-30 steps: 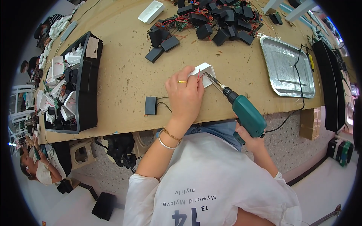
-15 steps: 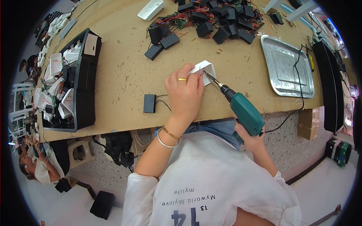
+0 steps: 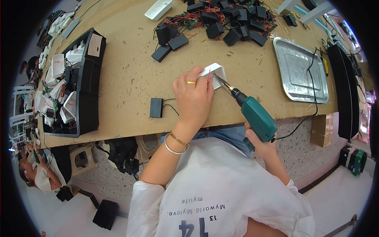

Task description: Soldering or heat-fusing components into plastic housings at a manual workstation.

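Observation:
My left hand is closed around a white plastic casing, keeping it on the table with its open side toward the tool. A red wire stands up beside my fingers at the casing. In my right hand is the handle of a green, pistol-shaped soldering gun. Its metal tip reaches into the casing; the exact contact point is too small to make out. Left of my wrist lies a small black box, whose black wires run under my left hand.
A black bin of white casings and wired parts stands left. Black boxes with red wires and circuit boards pile up at the back, near a white casing. A metal tray sits right, crossed by a black cord. Another person sits far left.

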The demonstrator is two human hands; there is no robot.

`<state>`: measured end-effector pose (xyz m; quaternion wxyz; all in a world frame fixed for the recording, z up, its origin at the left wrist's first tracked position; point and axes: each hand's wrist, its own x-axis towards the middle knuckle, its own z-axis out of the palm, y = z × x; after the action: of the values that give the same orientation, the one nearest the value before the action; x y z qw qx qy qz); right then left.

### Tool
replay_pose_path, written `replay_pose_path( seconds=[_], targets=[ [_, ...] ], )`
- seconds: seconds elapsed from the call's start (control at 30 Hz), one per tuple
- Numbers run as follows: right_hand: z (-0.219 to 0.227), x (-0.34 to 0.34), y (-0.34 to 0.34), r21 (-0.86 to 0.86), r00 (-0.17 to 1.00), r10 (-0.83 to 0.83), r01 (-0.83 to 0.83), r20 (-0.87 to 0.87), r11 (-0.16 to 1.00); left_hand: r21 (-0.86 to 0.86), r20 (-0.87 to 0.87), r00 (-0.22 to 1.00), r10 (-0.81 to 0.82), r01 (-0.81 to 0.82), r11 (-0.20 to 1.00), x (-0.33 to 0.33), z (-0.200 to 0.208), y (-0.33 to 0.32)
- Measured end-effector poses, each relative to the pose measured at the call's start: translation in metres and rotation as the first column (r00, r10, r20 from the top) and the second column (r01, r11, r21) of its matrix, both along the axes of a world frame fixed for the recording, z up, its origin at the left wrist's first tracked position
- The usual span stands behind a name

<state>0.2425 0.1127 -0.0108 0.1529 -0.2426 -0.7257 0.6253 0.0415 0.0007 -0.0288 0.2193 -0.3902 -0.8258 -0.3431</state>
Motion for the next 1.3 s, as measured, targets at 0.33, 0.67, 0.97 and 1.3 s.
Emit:
replay_pose_path(
  seconds=[0.33, 0.67, 0.97, 1.3],
  targets=[
    [-0.001, 0.001, -0.001, -0.055, 0.999, -0.044, 0.045, 0.021, 0.997, 0.006, 0.001, 1.0, -0.002, 0.002, 1.0, 0.0, 0.0, 0.0],
    [-0.016, 0.01, 0.003, -0.055, 0.999, -0.027, 0.025, -0.031, 0.998, -0.004, -0.013, 0.999, 0.031, -0.032, 0.999, 0.0, 0.002, 0.001],
    [-0.017, 0.016, 0.005, -0.074, 0.998, 0.051, -0.054, -0.036, 0.996, 0.002, -0.005, 1.0, 0.005, -0.005, 1.0, -0.001, 0.0, -0.001],
    [-0.015, 0.016, 0.002, -0.071, 0.985, 0.002, -0.014, -0.174, 0.997, 0.049, -0.02, 0.998, -0.051, 0.052, 0.997, 0.003, 0.009, -0.006]
  ],
)
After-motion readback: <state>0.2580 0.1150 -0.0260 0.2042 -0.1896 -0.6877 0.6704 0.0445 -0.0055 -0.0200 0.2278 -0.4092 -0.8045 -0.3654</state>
